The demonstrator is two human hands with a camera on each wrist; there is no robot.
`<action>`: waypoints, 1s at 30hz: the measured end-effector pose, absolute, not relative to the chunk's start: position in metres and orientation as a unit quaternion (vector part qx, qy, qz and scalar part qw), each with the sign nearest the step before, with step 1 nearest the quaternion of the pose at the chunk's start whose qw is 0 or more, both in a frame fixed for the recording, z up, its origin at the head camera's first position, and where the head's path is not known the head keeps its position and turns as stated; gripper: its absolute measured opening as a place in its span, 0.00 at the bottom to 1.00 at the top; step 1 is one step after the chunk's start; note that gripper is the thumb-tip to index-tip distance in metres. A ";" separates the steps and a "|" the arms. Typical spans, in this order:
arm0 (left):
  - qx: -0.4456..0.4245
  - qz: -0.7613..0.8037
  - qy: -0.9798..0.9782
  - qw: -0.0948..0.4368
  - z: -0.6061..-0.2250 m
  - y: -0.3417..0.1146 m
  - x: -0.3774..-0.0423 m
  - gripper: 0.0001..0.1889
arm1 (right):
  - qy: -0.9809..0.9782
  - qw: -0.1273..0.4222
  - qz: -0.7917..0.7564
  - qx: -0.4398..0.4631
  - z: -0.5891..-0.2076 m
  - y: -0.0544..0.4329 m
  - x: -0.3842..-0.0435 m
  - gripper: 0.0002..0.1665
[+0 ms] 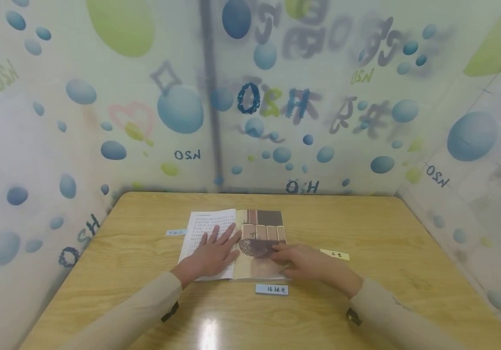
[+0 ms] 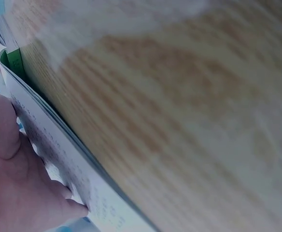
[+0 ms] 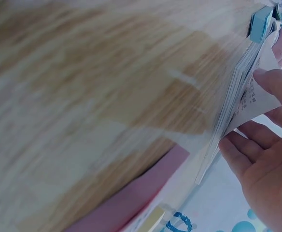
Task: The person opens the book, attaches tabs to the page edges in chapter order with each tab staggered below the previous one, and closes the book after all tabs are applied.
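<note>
An open book (image 1: pixel 198 222) lies on the table, with printed text on its left page and a brown and beige picture on its right page. My left hand (image 1: pixel 210 255) rests spread over the left page, fingertips reaching the middle fold. At the book's right edge is my right hand (image 1: pixel 302 262). In the right wrist view its thumb and fingers pinch a page (image 3: pixel 253 107), which is bent up from the stack below. The left wrist view shows my left palm (image 2: pixel 15 193) along the page edges, near a green tab (image 2: pixel 15 63) between the leaves.
Around the book on the wooden table (image 1: pixel 364 218) lie a blue paper strip (image 1: pixel 176 233) at left, another blue strip (image 1: pixel 272 289) in front and a yellow strip (image 1: pixel 337 254) at right. Patterned walls (image 1: pixel 276 131) stand behind the table and at both sides.
</note>
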State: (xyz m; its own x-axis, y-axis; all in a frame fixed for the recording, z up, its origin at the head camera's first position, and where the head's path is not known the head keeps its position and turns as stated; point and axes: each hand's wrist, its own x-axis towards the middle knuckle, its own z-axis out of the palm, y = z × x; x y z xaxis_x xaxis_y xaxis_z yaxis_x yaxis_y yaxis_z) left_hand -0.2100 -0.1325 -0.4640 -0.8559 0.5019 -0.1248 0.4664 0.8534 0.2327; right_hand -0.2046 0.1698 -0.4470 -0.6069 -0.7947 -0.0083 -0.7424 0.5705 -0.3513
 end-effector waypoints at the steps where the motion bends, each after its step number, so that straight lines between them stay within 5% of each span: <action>1: 0.253 0.100 0.958 0.091 -0.464 -0.132 -0.210 0.32 | 0.883 0.082 -0.157 -0.435 -0.446 0.170 -0.204 0.24; 30: 0.255 0.092 0.954 0.127 -0.441 -0.116 -0.199 0.35 | 0.887 0.083 -0.169 -0.422 -0.444 0.163 -0.210 0.20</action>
State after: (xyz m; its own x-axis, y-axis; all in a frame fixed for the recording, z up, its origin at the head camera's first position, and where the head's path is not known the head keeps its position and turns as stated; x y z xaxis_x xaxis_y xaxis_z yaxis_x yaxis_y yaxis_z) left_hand -0.1988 -0.1157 -0.4409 -0.8377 0.5100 -0.1951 0.4633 0.8530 0.2404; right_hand -0.2101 0.1629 -0.4437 -0.6298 -0.7768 -0.0036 -0.7208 0.5862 -0.3700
